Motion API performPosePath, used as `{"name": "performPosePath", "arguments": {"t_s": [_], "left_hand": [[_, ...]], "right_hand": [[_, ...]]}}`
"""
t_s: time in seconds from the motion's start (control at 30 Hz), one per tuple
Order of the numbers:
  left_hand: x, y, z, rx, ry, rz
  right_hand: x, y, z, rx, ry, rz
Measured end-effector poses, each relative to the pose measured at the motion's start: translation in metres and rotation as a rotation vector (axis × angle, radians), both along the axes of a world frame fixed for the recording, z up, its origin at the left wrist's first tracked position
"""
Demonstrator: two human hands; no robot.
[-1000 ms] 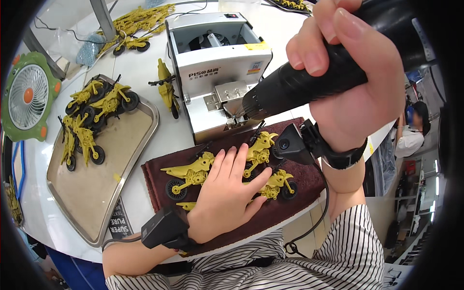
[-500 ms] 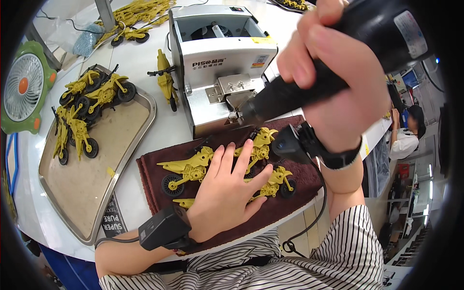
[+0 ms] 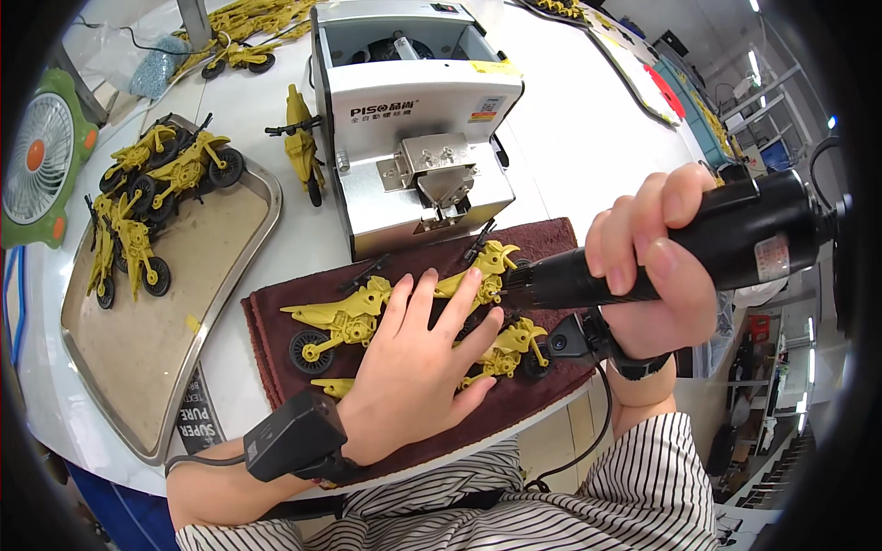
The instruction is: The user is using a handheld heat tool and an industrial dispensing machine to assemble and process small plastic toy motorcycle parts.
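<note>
My left hand (image 3: 400, 381) lies palm down with its fingers spread over yellow toy motorcycles on a dark brown towel (image 3: 542, 413). One toy motorcycle (image 3: 335, 317) with a black wheel shows left of the fingers, and another (image 3: 514, 354) sits near the thumb. In my right hand (image 3: 657, 266) is a black electric screwdriver (image 3: 726, 243), gripped round its body and held nearly level. Its tip points left at the upper toy motorcycle (image 3: 496, 262), close to my left fingertips. Whether the bit touches it, I cannot tell.
Behind the towel stands a silver screw feeder (image 3: 386, 92), with a single toy motorcycle (image 3: 299, 147) on its left. A metal tray (image 3: 138, 358) holds several more. A green fan (image 3: 41, 151) is at the far left, and yellow parts (image 3: 257, 18) are piled at the back.
My right hand has brought the screwdriver from the feeder's outlet down and right to the upper toy motorcycle. My left hand remains spread on the toys.
</note>
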State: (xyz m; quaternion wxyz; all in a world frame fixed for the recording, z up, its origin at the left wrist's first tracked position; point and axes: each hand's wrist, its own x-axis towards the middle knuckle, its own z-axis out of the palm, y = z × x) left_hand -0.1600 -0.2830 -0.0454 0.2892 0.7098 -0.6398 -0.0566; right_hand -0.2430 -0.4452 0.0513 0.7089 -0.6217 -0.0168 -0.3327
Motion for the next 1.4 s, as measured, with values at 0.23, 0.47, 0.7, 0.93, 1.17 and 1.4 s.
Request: {"name": "performPosePath", "arguments": {"t_s": [0.23, 0.47, 0.7, 0.93, 1.17, 1.4], "left_hand": [[0.001, -0.001, 0.000, 0.010, 0.015, -0.007], [0.001, -0.002, 0.001, -0.015, 0.053, -0.010], [0.005, 0.002, -0.001, 0.005, 0.013, 0.022], [0.000, -0.001, 0.003, -0.031, -0.045, -0.002], [0.003, 0.001, -0.004, -0.021, -0.031, 0.007], [0.002, -0.001, 0.001, -0.001, -0.041, -0.007]], "right_hand": [[0.000, 0.005, -0.008, -0.065, 0.076, -0.005], [-0.004, 0.005, -0.008, -0.166, 0.123, 0.033], [0.007, 0.009, -0.007, -0.145, 0.133, 0.050], [0.004, -0.023, 0.091, -0.107, -0.342, 0.172], [0.068, -0.002, 0.037, -0.143, -0.170, -0.016], [0.072, 0.008, 0.035, -0.118, -0.114, -0.128]]}}
